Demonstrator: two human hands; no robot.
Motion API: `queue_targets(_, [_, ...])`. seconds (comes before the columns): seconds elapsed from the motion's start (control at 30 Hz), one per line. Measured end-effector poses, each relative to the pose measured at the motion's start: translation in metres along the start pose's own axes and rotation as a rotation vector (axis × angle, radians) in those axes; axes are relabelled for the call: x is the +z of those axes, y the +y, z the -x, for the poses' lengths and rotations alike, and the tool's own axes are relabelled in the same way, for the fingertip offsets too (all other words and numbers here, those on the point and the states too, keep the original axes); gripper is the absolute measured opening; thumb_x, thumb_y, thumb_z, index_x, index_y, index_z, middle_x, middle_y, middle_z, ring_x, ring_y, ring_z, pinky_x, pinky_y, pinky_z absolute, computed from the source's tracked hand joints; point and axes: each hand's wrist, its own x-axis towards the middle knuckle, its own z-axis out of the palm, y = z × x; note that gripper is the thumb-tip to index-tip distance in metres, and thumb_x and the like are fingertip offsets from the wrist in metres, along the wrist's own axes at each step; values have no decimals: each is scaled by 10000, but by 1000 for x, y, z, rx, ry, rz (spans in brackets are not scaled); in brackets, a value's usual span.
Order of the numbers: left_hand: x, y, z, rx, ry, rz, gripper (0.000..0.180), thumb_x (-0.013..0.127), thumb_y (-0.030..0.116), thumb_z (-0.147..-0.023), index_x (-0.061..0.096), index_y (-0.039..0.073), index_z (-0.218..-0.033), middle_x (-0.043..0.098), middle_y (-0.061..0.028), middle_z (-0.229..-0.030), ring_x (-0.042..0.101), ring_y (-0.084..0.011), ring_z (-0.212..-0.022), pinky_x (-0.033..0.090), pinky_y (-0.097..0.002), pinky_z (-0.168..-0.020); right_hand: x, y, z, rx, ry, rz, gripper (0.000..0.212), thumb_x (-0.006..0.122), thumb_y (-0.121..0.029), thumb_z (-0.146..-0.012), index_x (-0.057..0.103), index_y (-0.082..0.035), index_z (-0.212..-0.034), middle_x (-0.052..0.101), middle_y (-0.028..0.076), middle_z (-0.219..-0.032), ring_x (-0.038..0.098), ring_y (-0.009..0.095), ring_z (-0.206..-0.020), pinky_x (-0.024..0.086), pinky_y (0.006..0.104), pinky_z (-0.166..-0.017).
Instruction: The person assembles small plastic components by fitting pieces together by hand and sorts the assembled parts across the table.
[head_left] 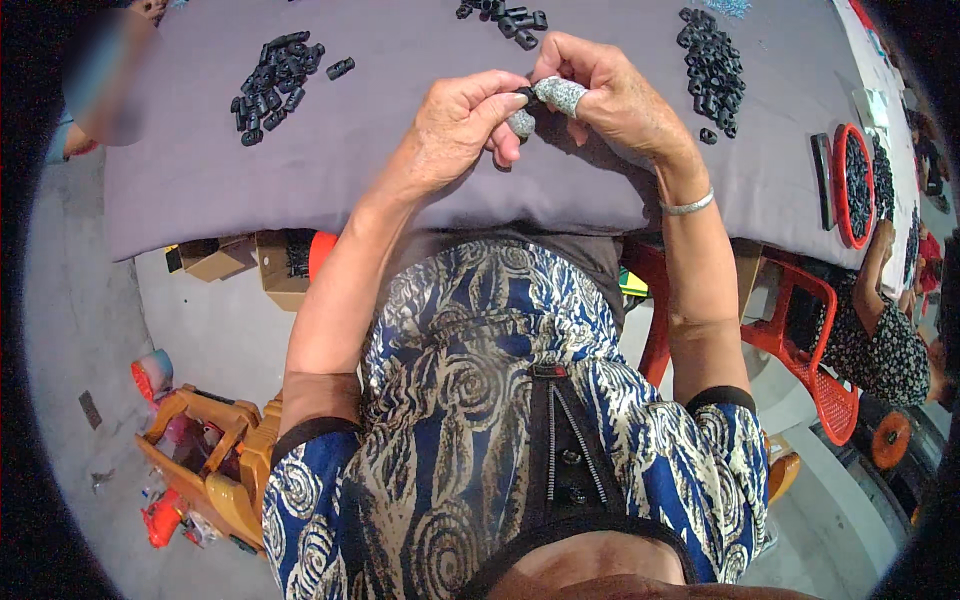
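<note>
Grey cloth [220,185] is covering the table across the upper half of the frame, where a left pile of black parts [275,80], a top pile [512,22] and a right pile [713,75] are lying. At upper centre, the left hand [460,122] is pinching a small black part [526,94] between thumb and finger. The right hand [622,100] is holding a grey-wrapped digit [562,95] close beside it; whether that hand is gripping too cannot be told.
</note>
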Motion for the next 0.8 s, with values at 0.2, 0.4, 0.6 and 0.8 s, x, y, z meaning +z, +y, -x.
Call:
queue_targets(0.2, [6, -4, 0, 47, 73, -114, 249, 506, 144, -949, 604, -31, -1097, 608, -57, -586, 592, -101, -533, 493, -244, -505, 1, 1, 0, -30, 51, 131, 36, 542, -56, -820, 518, -31, -826, 537, 7, -651, 502, 72, -490, 391, 235, -425])
queue_targets(0.4, [-5, 5, -2, -35, -97, 130, 250, 536, 135, -945, 578, -47, -1110, 606, -41, -751, 593, -100, -560, 547, -268, -571, -2, -5, 2, -66, 5, 87, 41, 544, -52, -815, 513, -30, -831, 529, 6, -644, 502, 67, -511, 397, 231, -446])
queue_targets(0.6, [-4, 6, -1, -58, -58, 155, 259, 540, 144, -944, 568, -42, -1122, 608, -60, -643, 609, -124, -560, 556, -288, -599, -2, -11, 5, -41, -29, 112, 52, 552, -69, -824, 513, -35, -830, 523, -1, -636, 491, 62, -504, 386, 232, -437])
queue_targets(0.8, [-3, -3, 1, 8, -31, 40, 256, 531, 145, -944, 591, -42, -1108, 623, -63, -692, 627, -122, -569, 517, -256, -519, 1, -12, 4, -60, -4, 246, 58, 551, -77, -828, 511, -36, -838, 524, 22, -586, 500, 88, -444, 376, 252, -406])
